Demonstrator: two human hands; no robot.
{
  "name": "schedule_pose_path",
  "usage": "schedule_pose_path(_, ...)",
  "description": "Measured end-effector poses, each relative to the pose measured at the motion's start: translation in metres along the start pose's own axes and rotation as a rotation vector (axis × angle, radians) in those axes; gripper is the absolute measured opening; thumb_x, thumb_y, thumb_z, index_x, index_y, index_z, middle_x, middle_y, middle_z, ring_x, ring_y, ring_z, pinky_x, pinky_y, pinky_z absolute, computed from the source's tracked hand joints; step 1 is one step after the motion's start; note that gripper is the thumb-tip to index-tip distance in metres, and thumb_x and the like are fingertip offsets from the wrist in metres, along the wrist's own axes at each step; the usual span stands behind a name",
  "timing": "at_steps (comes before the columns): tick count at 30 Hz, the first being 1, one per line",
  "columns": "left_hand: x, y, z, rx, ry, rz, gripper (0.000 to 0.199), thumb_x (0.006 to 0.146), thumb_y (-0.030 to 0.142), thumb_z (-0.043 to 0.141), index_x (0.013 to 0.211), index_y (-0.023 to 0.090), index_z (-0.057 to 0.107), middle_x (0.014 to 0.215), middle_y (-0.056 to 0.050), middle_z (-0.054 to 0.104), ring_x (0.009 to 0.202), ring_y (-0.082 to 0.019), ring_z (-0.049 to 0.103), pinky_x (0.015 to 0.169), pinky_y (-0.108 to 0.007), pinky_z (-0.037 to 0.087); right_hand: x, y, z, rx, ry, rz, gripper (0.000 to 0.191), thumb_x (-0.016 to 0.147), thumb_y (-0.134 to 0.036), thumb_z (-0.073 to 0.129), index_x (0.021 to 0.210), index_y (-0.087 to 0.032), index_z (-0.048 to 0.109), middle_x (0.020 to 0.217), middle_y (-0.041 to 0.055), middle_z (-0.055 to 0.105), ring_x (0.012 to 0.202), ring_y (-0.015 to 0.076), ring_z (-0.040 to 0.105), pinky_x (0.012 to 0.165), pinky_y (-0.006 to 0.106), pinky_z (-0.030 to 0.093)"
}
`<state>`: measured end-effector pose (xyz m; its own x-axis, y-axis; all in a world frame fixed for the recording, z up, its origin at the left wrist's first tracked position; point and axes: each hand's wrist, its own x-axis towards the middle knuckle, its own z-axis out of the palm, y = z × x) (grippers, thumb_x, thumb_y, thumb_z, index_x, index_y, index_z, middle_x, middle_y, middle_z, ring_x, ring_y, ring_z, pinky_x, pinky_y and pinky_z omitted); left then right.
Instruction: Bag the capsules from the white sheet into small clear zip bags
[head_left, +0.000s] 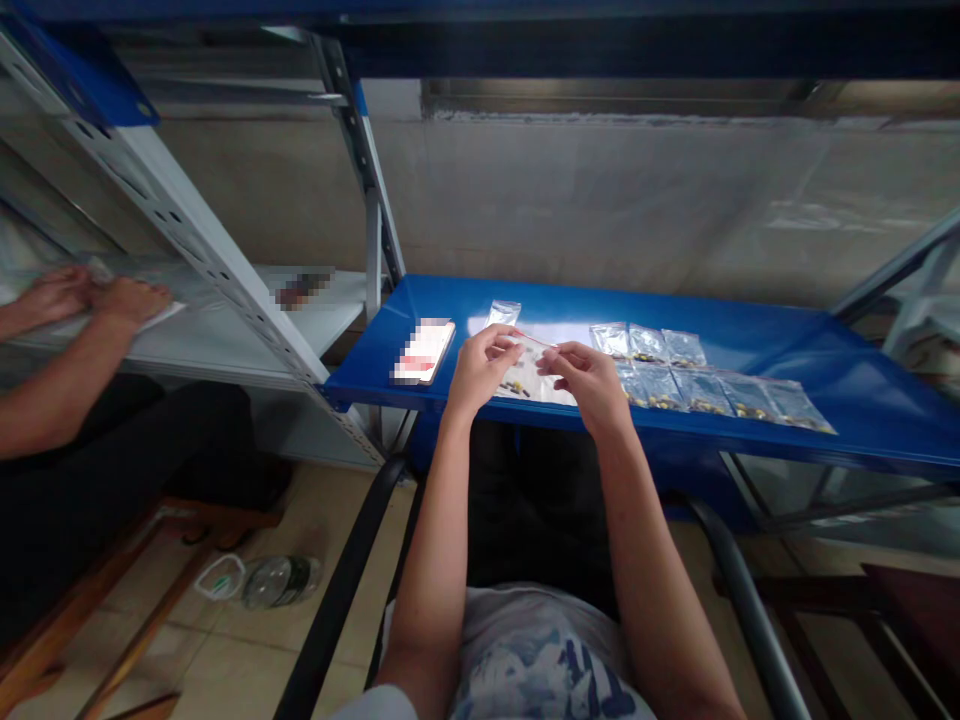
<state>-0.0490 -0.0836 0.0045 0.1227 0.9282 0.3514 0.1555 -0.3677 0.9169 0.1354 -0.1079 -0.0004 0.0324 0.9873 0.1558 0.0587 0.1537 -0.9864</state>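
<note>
Between my two hands, just above the front of the blue table (757, 330), is a clear zip bag (534, 342) with a red strip along its top. My left hand (484, 366) pinches one end of that top edge. Fingers of my right hand (586, 378) are closed on the other end. Beneath the bag lies a white sheet (547, 388) with small dark and yellow pieces (514, 388) on it. A further clear bag (504, 313) lies just beyond my left hand. What the held bag contains I cannot make out.
Several filled zip bags (701, 388) lie in two rows on the right. A phone (426, 350) rests at the left. A metal post (187, 240) divides this table from a white shelf (330, 318), where another person's hands (112, 298) work. A plastic bottle (276, 582) lies on the floor.
</note>
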Motion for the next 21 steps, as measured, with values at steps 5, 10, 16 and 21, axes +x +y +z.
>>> schedule_pose_path(5,0.005,0.003,0.008,-0.058,0.022,0.024,0.026,0.096,0.044,0.066,0.105,0.02,0.071,0.094,-0.005,0.075,0.081,-0.018,0.073,0.072,-0.027,0.058,0.008,-0.01,-0.001,0.013,0.017,-0.001,0.041,0.079,-0.059,0.075,0.091,-0.022,0.066,0.092,0.0088,0.079,0.085,0.0207,0.075,0.06,0.025,0.048)
schedule_pose_path(10,0.008,-0.001,0.013,-0.052,0.107,0.046,0.023,0.096,0.042,0.067,0.1,0.02,0.071,0.101,-0.007,0.077,0.09,-0.019,0.075,0.082,-0.03,0.059,0.018,-0.021,-0.001,0.009,0.004,-0.037,0.032,0.082,-0.053,0.072,0.088,-0.022,0.066,0.091,0.0077,0.077,0.082,0.0188,0.072,0.058,0.024,0.045)
schedule_pose_path(16,0.008,-0.001,0.018,-0.055,0.095,0.004,0.026,0.093,0.043,0.071,0.098,0.018,0.073,0.096,-0.007,0.077,0.091,-0.021,0.074,0.082,-0.032,0.059,0.016,-0.015,-0.002,-0.042,0.065,-0.111,0.026,0.084,-0.049,0.067,0.081,-0.023,0.062,0.084,0.0056,0.073,0.078,0.0186,0.068,0.056,0.026,0.041)
schedule_pose_path(21,0.007,-0.003,0.021,-0.047,0.073,-0.035,0.027,0.091,0.042,0.072,0.096,0.016,0.075,0.092,-0.008,0.078,0.089,-0.022,0.073,0.083,-0.033,0.057,0.013,-0.006,-0.002,-0.034,0.132,-0.109,0.026,0.085,-0.048,0.068,0.081,-0.023,0.063,0.08,0.005,0.072,0.074,0.0175,0.065,0.054,0.025,0.039)
